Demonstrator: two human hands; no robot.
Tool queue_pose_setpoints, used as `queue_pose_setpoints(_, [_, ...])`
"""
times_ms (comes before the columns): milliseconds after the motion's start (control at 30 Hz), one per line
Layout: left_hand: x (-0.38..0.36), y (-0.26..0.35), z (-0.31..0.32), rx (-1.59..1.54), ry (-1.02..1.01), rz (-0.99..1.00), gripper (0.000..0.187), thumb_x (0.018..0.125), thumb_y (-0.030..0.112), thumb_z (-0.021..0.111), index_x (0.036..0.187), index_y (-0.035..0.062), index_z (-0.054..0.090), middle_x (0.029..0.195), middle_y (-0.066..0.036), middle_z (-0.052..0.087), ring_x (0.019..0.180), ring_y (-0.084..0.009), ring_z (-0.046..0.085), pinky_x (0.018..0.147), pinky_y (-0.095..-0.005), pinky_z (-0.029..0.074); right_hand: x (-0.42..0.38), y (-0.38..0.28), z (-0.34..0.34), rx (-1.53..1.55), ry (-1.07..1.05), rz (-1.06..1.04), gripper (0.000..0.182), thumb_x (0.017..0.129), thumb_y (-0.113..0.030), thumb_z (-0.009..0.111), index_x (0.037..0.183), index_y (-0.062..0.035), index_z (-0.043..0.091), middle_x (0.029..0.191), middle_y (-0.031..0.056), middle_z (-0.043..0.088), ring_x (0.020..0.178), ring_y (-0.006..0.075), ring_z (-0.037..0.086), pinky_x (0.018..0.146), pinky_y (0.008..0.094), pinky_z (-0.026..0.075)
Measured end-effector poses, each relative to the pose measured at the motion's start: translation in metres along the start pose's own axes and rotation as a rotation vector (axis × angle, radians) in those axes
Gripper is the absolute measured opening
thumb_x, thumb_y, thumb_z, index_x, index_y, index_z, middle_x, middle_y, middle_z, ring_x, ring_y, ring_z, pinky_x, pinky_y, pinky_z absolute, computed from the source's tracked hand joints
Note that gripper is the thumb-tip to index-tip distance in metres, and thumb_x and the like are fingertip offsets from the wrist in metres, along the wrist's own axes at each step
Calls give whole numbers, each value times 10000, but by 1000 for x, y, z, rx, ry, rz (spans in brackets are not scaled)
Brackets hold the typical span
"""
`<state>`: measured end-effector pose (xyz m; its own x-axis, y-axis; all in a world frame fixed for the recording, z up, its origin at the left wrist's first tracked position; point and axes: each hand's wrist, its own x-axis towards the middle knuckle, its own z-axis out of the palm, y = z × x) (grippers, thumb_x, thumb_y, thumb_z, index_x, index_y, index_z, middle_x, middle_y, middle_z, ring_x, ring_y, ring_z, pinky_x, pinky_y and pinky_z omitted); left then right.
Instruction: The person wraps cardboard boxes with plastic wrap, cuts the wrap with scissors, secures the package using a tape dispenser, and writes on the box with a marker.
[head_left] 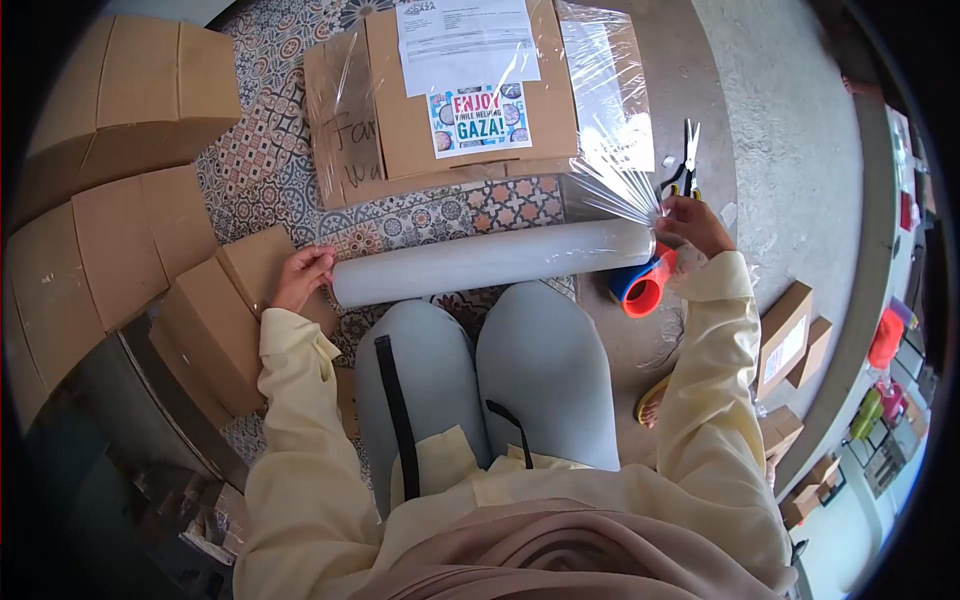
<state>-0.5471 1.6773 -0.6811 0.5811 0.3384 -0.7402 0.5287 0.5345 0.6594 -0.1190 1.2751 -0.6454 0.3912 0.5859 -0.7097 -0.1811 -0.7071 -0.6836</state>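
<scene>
A long roll of clear stretch film point(490, 262) lies across in front of my knees. My left hand point(303, 278) is closed at the roll's left end, fingertips on its edge. Just beyond the right end, my right hand point(697, 225) pinches film that is pulled into a bunch of creases. From there the film fans out to a cardboard box point(480, 165), which bears a paper sheet point(468, 45) and a printed "Enjoy while helping Gaza!" sticker point(480, 119). Scissors point(690, 160) with black and yellow handles lie partly behind my right hand.
Below my right hand is a red and blue tape dispenser point(645, 285). Cardboard boxes point(140, 230) crowd the left side, on patterned floor tiles point(262, 140). More boxes point(785, 340) stand at right, near a foot in a yellow sandal point(652, 402).
</scene>
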Motion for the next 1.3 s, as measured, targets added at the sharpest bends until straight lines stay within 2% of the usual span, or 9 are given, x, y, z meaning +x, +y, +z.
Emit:
queue_pose_setpoints(267, [1, 7, -11, -72, -282, -84, 261, 766, 105, 596, 1006, 18, 541, 845, -10, 560, 691, -93, 538, 631, -236, 470, 16, -14, 12, -403, 8, 27, 164, 688, -98, 632, 822, -4, 632, 729, 92, 623, 707, 136, 584, 669, 255, 453])
queue_pose_setpoints(333, [15, 4, -7, 447, -120, -31, 196, 745, 136, 622, 896, 12, 595, 755, -9, 588, 651, -99, 549, 600, -219, 447, 19, -10, 13, -459, 61, 31, 167, 659, -109, 647, 800, -18, 638, 712, 98, 625, 680, 149, 595, 648, 257, 458])
queue_pose_setpoints(567, [60, -21, 49, 844, 224, 273, 219, 728, 239, 625, 786, 29, 623, 687, -83, 618, 610, -152, 576, 572, -277, 439, 49, 14, 28, -626, 259, -7, 165, 643, -186, 659, 766, -76, 651, 731, 80, 629, 683, 173, 608, 631, 284, 466])
queue_pose_setpoints(767, [77, -7, 74, 1343, 768, 71, 419, 750, 515, 467, 784, 133, 635, 731, -120, 606, 687, -307, 575, 624, -401, 439, 84, 20, 51, -634, 613, 175, 305, 592, -379, 667, 773, -133, 653, 760, 101, 620, 736, 254, 598, 648, 358, 468])
queue_pose_setpoints(933, [78, 0, 75, 1276, 763, -250, 496, 785, 534, 403, 731, 96, 629, 679, -108, 613, 686, -262, 597, 594, -390, 442, 87, 13, 68, -562, 777, 358, 386, 553, -482, 668, 743, -145, 656, 793, 80, 624, 739, 263, 599, 678, 367, 469])
queue_pose_setpoints(1067, [83, 3, 49, 54, 257, -398, 287, 811, 283, 491, 849, 13, 581, 825, -100, 617, 762, -169, 598, 662, -298, 484, 93, 29, 54, -439, 692, 315, 324, 624, -372, 677, 777, -90, 636, 777, 93, 624, 727, 248, 608, 650, 333, 487])
queue_pose_setpoints(1100, [82, 6, 45, -511, 15, -336, 235, 800, 188, 521, 893, -26, 553, 875, -105, 608, 767, -142, 592, 702, -268, 492, 96, 30, 52, 175, 581, 373, 222, 677, -217, 637, 818, -50, 598, 782, 94, 602, 729, 214, 591, 669, 297, 489])
queue_pose_setpoints(1233, [91, 2, 54, -1320, 72, -419, 269, 771, 25, 459, 973, -138, 387, 928, -180, 473, 880, -260, 501, 840, -387, 443, 111, 28, 58, 1416, 370, 429, 226, 739, 122, 479, 935, 9, 475, 899, 127, 513, 840, 224, 527, 770, 292, 482])
queue_pose_setpoints(1300, [86, -2, 58, -1527, 90, -371, 396, 762, 124, 481, 1053, -86, 313, 970, -193, 379, 957, -303, 409, 869, -503, 378, 111, 36, 66, 1431, 411, 349, 309, 753, 132, 431, 1044, 35, 394, 990, 174, 460, 910, 251, 482, 809, 313, 463])
